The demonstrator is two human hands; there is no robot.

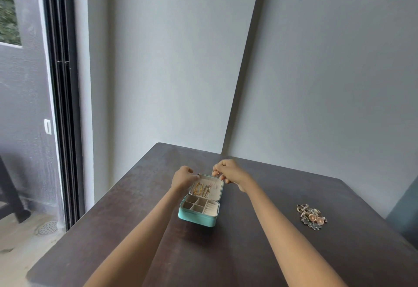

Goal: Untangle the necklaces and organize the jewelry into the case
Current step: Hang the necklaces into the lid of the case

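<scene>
A small teal jewelry case (197, 216) stands open in the middle of the dark table, its cream-lined lid (216, 187) raised toward the wall. Gold necklaces (199, 189) hang inside the lid, and the base shows empty compartments. My left hand (182, 177) grips the lid's top left corner. My right hand (227, 170) is at the lid's top right edge, its fingers pinching a thin necklace chain (217, 174) there. A pile of loose jewelry (311, 216) lies on the table to the right, apart from both hands.
The dark wooden table (260, 252) sits in a corner against grey walls. A sliding door frame (61, 105) and the floor with a drain (46, 228) lie to the left. A grey-blue object (404, 214) stands past the table's right edge.
</scene>
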